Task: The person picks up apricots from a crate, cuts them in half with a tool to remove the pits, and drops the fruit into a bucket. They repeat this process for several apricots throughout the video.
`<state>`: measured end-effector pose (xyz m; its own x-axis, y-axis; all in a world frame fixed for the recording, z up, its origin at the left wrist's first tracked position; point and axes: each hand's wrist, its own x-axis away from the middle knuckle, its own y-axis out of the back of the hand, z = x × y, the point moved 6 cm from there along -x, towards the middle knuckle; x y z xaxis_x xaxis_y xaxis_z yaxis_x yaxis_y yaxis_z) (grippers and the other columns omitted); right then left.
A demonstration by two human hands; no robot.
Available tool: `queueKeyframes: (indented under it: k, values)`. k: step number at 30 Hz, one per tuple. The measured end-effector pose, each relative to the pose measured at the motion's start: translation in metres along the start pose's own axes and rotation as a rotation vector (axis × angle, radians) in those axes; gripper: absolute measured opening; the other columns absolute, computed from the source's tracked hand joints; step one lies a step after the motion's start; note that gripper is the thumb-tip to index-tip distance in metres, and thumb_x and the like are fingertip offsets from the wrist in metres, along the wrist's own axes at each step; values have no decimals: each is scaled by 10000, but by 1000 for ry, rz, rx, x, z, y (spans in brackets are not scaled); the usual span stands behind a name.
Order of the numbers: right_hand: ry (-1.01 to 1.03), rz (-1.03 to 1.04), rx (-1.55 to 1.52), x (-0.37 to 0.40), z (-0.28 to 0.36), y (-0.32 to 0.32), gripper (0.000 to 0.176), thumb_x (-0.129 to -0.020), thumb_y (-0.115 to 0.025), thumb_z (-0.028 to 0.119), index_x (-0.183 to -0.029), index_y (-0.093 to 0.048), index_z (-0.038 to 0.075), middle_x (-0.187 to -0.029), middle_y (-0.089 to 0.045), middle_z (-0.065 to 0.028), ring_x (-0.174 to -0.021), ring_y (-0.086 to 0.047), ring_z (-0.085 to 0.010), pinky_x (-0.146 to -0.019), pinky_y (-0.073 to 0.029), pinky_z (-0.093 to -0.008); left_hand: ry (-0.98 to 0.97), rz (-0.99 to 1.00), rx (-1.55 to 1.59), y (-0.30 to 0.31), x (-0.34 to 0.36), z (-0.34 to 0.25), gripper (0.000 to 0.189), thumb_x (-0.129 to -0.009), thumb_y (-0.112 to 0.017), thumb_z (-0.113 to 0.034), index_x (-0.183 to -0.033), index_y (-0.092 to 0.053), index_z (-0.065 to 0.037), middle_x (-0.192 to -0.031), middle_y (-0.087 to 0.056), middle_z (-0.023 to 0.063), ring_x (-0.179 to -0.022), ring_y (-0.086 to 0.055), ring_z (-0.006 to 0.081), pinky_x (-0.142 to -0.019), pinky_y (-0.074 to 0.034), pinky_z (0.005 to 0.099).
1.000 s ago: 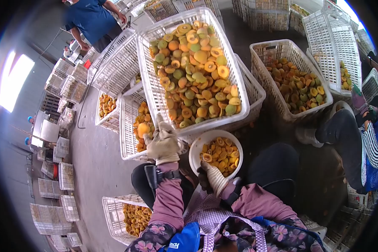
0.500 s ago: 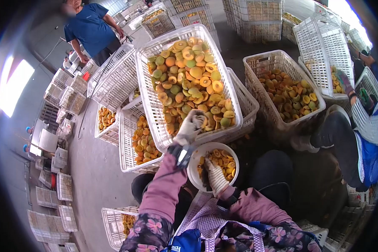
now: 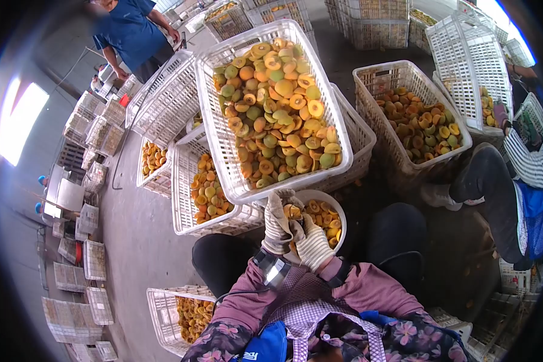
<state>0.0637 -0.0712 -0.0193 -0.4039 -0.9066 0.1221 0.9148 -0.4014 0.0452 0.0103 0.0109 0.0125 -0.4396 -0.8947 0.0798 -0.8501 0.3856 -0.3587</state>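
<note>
My left hand (image 3: 277,224), in a striped work glove, is closed around an apricot piece (image 3: 292,211) above the near edge of the big crate. Close against it, my gloved right hand (image 3: 314,246) grips a small dark tool (image 3: 295,229); its exact kind is partly hidden by the fingers. Both hands are over the left side of a white bucket (image 3: 342,236) that holds cut apricot pieces (image 3: 324,218). Beyond them, a tilted white crate (image 3: 256,194) is full of halved apricots (image 3: 277,120), orange, yellow and greenish.
More apricot crates stand at the left (image 3: 184,228), the right (image 3: 404,166) and the lower left (image 3: 163,329). A person in a blue shirt (image 3: 133,36) stands at the back left. Another person's dark trouser leg (image 3: 485,193) is at the right. Stacked crates (image 3: 368,27) rise behind.
My left hand has come back from the fruit in the big crate with an apricot piece, meeting my right hand over the bucket. My right hand has risen slightly out of the bucket.
</note>
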Motion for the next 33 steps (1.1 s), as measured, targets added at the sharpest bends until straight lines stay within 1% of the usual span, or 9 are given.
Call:
queueKeyframes:
  k: [5, 10, 21, 23, 25, 27, 30, 31, 33]
  values:
    - [-47, 82, -59, 7, -1, -9, 372, -887, -446, 327, -1104, -455, 25, -843, -579, -266, -820, -554, -441, -680, -457, -438, 8, -48, -27, 9, 1, -4, 486, -896, -423, -511, -903, -547, -41, -757, -570, 69, -663, -540, 168, -622, -430, 281]
    - [-138, 193, -246, 7, -4, -19, 384, -888, -488, 236, -1188, -423, 5, -879, -588, -177, -714, -550, -222, -670, -482, -316, 47, -93, -84, 17, -5, -7, 472, -887, -462, -487, -862, -557, -25, -671, -565, 72, -606, -547, 173, -561, -434, 270]
    - [8, 211, -399, 4, -10, -34, 276, -911, -492, 254, -1015, -500, -2, -680, -550, -88, -587, -498, -198, -541, -426, -315, 34, -14, -301, 9, -3, -20, 342, -907, -478, -375, -839, -559, -49, -684, -553, 25, -583, -523, 116, -527, -421, 240]
    - [-42, 214, -361, 10, 3, -22, 250, -915, -485, 233, -1013, -504, 4, -707, -562, -90, -610, -508, -202, -560, -430, -316, 35, 17, -276, 5, -3, -20, 315, -900, -499, -351, -833, -561, -50, -680, -550, 19, -580, -517, 112, -521, -410, 238]
    - [-42, 198, 172, 10, 11, -13, 270, -913, -491, 248, -1027, -503, 4, -748, -567, -73, -628, -508, -186, -564, -429, -307, 35, 58, -312, 8, -7, -12, 311, -894, -509, -351, -816, -561, -55, -684, -551, 20, -574, -512, 109, -510, -394, 235]
    - [64, 150, -78, 12, 6, -23, 290, -901, -511, 285, -1034, -519, 27, -750, -563, -45, -616, -498, -149, -554, -425, -293, 57, 32, -348, 15, -4, -15, 347, -899, -486, -378, -794, -557, -55, -661, -545, 21, -554, -502, 104, -498, -378, 227]
    - [-466, 561, -688, 28, -6, -44, 274, -889, -532, 334, -1006, -567, 89, -726, -543, 8, -592, -466, -91, -527, -398, -240, 216, 272, -383, 4, 5, -19, 392, -906, -446, -399, -771, -554, -47, -598, -529, 29, -528, -494, 93, -488, -369, 209]
    - [-396, 461, -746, 29, 14, -38, 391, -863, -526, 466, -895, -590, 82, -606, -535, 15, -424, -430, -78, -383, -334, -205, 132, 314, -435, 1, 4, -30, 335, -898, -474, -354, -791, -551, -46, -664, -556, 59, -542, -511, 123, -513, -410, 236]
    - [-509, 544, -659, 38, 0, -44, 407, -869, -504, 475, -891, -587, 77, -564, -506, 15, -402, -415, -84, -376, -334, -221, -708, -193, -1172, 55, 4, -40, 262, -874, -493, -281, -947, -539, -33, -793, -586, 25, -656, -542, 116, -547, -420, 211]
